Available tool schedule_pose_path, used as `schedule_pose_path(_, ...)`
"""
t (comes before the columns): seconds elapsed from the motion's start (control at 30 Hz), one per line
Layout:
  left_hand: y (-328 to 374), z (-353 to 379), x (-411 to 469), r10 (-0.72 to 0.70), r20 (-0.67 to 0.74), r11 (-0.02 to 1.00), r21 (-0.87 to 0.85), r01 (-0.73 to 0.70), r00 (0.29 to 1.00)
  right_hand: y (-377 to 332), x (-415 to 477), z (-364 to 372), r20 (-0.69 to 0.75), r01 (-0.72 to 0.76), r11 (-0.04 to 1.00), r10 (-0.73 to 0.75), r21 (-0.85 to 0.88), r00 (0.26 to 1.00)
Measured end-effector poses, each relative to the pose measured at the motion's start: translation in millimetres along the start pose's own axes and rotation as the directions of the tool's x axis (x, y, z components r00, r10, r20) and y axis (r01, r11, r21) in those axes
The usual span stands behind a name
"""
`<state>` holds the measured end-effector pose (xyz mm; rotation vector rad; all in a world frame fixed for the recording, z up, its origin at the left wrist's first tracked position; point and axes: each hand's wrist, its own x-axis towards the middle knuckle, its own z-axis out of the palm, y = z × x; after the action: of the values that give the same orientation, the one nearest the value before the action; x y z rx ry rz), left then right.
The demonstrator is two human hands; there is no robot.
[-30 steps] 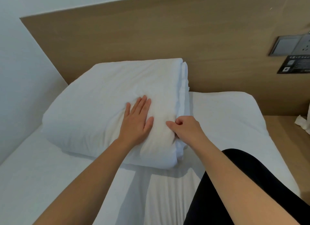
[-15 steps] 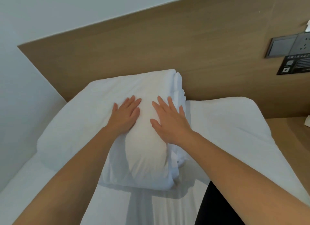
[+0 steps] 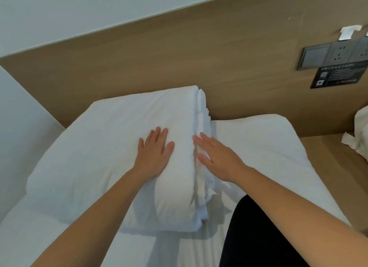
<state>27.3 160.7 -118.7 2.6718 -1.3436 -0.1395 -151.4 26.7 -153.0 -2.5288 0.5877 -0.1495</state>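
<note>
The folded duvet [image 3: 111, 147] lies at the head of the bed [image 3: 268, 147], its far edge against the headboard [image 3: 179, 57]. A second ago the right hand [image 3: 217, 157] pinched the layered edge. It then lay flat on top, and now it has slid to that edge, fingers straight, holding nothing. This suggests the fold is finished and the hands are only patting it square. The left hand [image 3: 154, 155] still presses flat on top, fingers spread, gripping nothing. The right fingertips may sit between layers, but the white folds hide that.
</note>
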Motion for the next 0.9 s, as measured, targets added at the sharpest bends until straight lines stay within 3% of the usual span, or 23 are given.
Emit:
schedule_pose_path(0.17,83,21,-22,0.156,-0.071,0.959,0.251,-0.134,0.985,62,-45,-22,0.071,-0.232,0.945,0.254,-0.231,0.965)
schedule_pose_path(0.27,135,66,-36,0.268,0.027,0.925,0.274,-0.265,0.963,92,-73,-27,0.093,-0.309,0.913,0.344,-0.267,0.934)
schedule_pose_path(0.4,164,150,-38,0.121,0.262,0.981,0.115,-0.155,0.957,135,-109,-34,0.186,-0.36,0.917,0.389,-0.174,0.902)
schedule_pose_path(0.5,172,198,-35,-0.041,0.259,0.993,0.116,0.011,0.965,179,-126,-36,0.192,-0.354,0.916,0.388,-0.19,0.901)
schedule_pose_path(0.7,197,243,-8,-0.153,0.102,0.971,0.2,0.13,0.983,275,-111,-4,0.2,-0.116,0.91,0.209,-0.399,0.957)
schedule_pose_path(0.8,192,265,3,-0.121,0.06,0.971,0.212,0.106,0.991,316,-75,3,0.153,0.059,0.919,0.001,-0.389,0.988)
schedule_pose_path(0.9,187,278,8,-0.092,0.0,0.98,0.18,0.091,0.996,342,-21,-3,0.16,0.25,0.88,-0.201,-0.403,0.966)
